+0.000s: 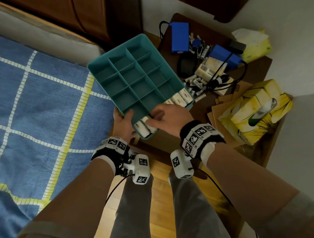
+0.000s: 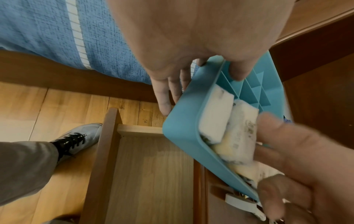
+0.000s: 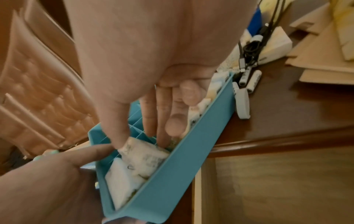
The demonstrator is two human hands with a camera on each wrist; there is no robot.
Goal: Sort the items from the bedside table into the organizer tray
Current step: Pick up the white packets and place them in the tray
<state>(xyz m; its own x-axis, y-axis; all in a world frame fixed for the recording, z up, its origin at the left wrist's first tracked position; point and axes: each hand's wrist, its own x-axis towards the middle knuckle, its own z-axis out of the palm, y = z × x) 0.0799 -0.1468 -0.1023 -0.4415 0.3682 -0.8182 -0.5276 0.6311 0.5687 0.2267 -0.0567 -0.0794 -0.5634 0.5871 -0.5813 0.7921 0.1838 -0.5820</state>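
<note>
A teal organizer tray (image 1: 128,75) with many square compartments hangs tilted over the bedside table's edge. My left hand (image 1: 125,120) grips its near left corner, thumb inside the rim and fingers under it. White tissue packs (image 1: 179,98) fill the long near compartment. My right hand (image 1: 156,117) reaches into that compartment and pinches one tissue pack (image 3: 143,156) between thumb and fingers. In the left wrist view two packs (image 2: 214,119) stand against the tray wall (image 2: 182,136). Batteries (image 1: 195,82), keys (image 1: 196,44) and cables (image 1: 221,79) lie on the table.
Two blue power banks (image 1: 179,37) and a black item (image 1: 185,65) sit on the dark table. Yellow tissue boxes (image 1: 254,112) and cardboard stand at the right. An open wooden drawer (image 2: 153,174) lies under the tray. The bed (image 1: 33,93) is at the left.
</note>
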